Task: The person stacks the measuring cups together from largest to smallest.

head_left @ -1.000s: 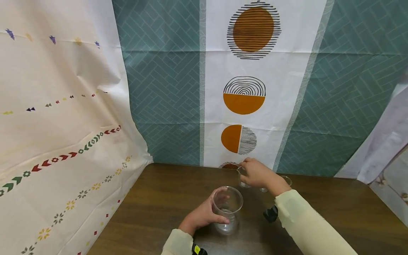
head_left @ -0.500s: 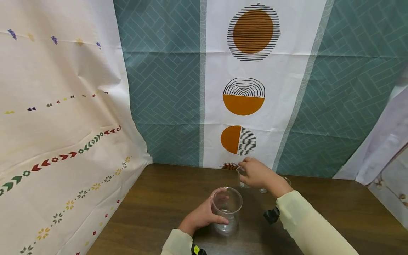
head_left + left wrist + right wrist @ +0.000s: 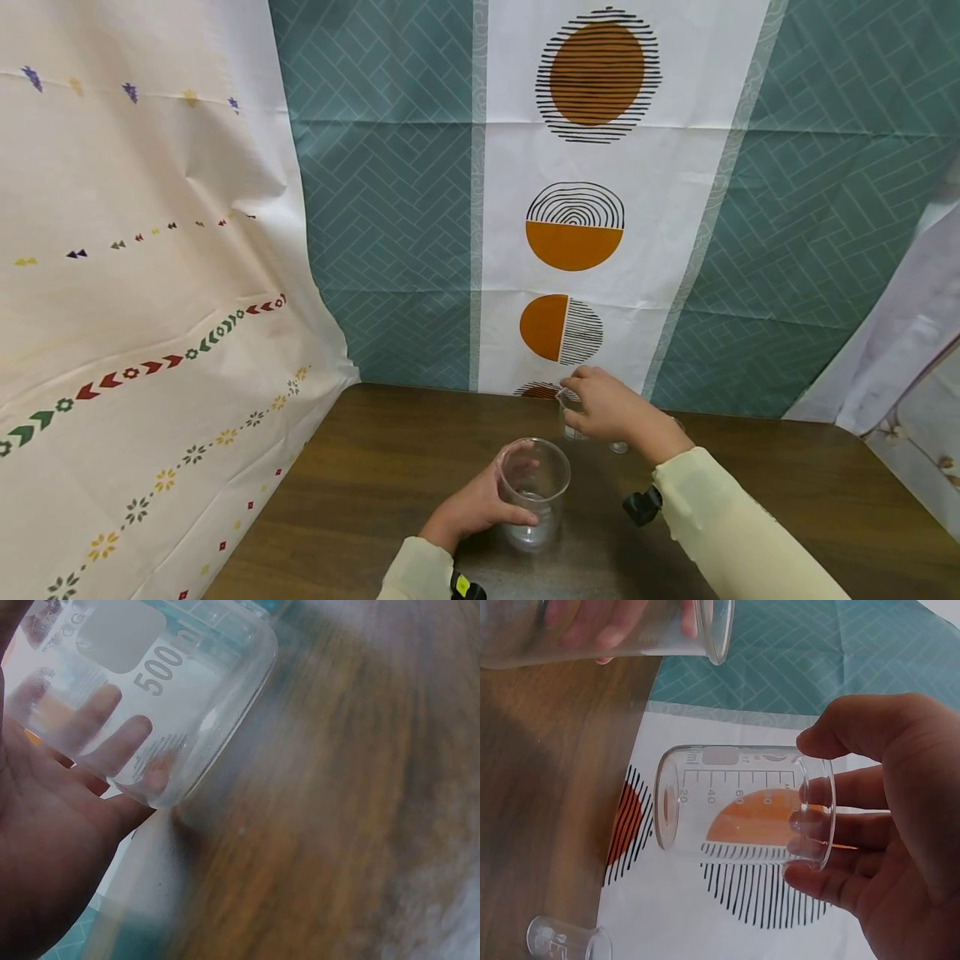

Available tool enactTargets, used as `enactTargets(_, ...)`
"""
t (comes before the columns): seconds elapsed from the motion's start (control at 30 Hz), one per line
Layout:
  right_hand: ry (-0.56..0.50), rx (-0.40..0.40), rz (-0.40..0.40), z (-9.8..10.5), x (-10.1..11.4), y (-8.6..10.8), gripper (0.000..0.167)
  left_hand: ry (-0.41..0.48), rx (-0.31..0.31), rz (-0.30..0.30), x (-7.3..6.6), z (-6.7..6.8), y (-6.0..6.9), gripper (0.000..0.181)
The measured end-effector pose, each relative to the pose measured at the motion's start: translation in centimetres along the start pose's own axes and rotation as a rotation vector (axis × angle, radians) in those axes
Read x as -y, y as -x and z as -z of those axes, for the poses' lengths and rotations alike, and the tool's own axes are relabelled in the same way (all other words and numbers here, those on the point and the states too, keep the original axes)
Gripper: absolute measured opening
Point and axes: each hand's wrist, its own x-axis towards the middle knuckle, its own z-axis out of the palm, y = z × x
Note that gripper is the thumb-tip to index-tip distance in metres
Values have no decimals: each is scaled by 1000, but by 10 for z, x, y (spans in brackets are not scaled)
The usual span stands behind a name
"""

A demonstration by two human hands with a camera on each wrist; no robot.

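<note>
My left hand (image 3: 480, 500) grips the side of a large clear glass beaker (image 3: 534, 492), thumb on the near side and fingers behind. The beaker (image 3: 217, 682) bears a "500 ml" mark in the left wrist view. Farther back, my right hand (image 3: 603, 407) holds a smaller glass beaker (image 3: 572, 417) by its rim from above. In the right wrist view, thumb and fingers (image 3: 832, 727) close round the rim of this small beaker (image 3: 742, 806), which has a printed scale and looks empty. Whether its base touches the table cannot be told.
A still smaller glass beaker (image 3: 562, 941) stands on the brown wooden table (image 3: 360, 500). Behind my right wrist, more clear glassware (image 3: 618, 447) is partly hidden. A patterned cloth (image 3: 382, 250) hangs along the back edge, and a cream cloth (image 3: 187, 417) borders the left.
My right hand and the small beaker have risen very slightly, and the right forearm has shifted a little to the right. The left hand and large beaker stay in place.
</note>
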Motion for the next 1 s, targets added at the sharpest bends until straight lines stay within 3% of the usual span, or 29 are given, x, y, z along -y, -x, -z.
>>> enactTargets(0.27, -1, 1, -5, 5, 4, 3, 47, 4, 7, -39, 2, -1, 0, 94)
enactTargets(0.5, 6, 7, -11, 11, 7, 5, 48, 6, 1, 4, -1, -1, 0, 93)
enactTargets(0.73, 9, -1, -1, 16, 9, 7, 48, -17, 4, -26, 0, 0, 0, 93)
enactTargets(1.0, 16, -16, 20, 21, 12, 9, 47, -11, 8, -16, 0, -1, 0, 92)
